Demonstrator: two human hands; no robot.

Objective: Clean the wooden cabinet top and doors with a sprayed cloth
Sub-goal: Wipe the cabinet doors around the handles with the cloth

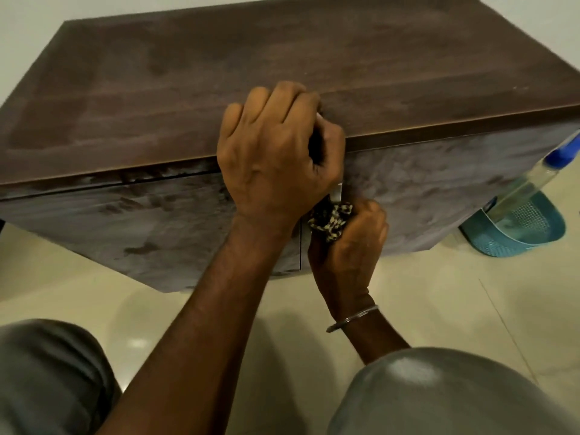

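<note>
Wooden cabinet (282,58): dark, on a pale tiled floor; the doors (125,221) are streaked with smears.
Left hand (273,158): sits at the top's front edge, fingers curled tight; I cannot tell what they hold, if anything.
Right hand (348,240): grips a bunched patterned cloth (331,219) against the door seam, just below the metal handle (335,191).
Spray bottle (530,180): leans in a teal basket (514,243) beside the cabinet.

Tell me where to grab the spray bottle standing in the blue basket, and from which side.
Wrap the clear body of the spray bottle just below its blue head, coming from the near, open-floor side. It leans tilted, base in the basket, head close by the cabinet, so the cabinet side looks cramped.
</note>
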